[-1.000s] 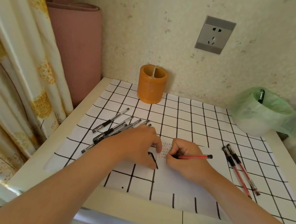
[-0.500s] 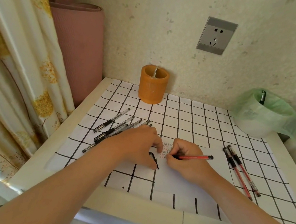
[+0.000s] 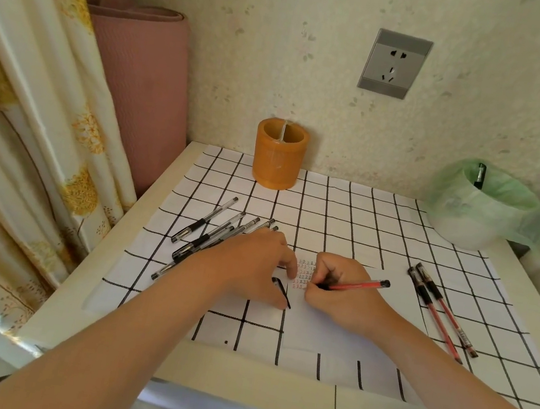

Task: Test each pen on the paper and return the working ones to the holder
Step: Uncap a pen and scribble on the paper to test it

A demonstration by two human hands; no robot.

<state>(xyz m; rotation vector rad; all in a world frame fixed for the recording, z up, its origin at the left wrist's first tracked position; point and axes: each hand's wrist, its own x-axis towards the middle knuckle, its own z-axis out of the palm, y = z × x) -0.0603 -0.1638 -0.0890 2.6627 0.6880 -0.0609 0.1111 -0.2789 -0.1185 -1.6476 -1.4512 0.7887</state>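
Note:
My right hand (image 3: 342, 293) grips a red pen (image 3: 359, 286), its tip down on a white sheet of paper (image 3: 348, 331) beside rows of small red marks (image 3: 304, 274). My left hand (image 3: 250, 263) lies on the sheet's left edge with a black pen cap (image 3: 281, 290) held between its thumb and fingers. Several black pens (image 3: 209, 234) lie in a loose bundle left of that hand. Two red pens (image 3: 440, 309) lie to the right. The orange holder (image 3: 280, 154) stands at the back against the wall.
A checked cloth (image 3: 346, 214) covers the small table. A white bin with a green liner (image 3: 481, 208) stands at the back right with one black pen (image 3: 479, 175) in it. A curtain (image 3: 21, 123) and a rolled pink mat (image 3: 140, 84) are on the left. A wall socket (image 3: 395, 64) is above.
Both hands stay almost still on the paper; the right hand makes only tiny writing movements with the red pen. The camera has shifted slightly.

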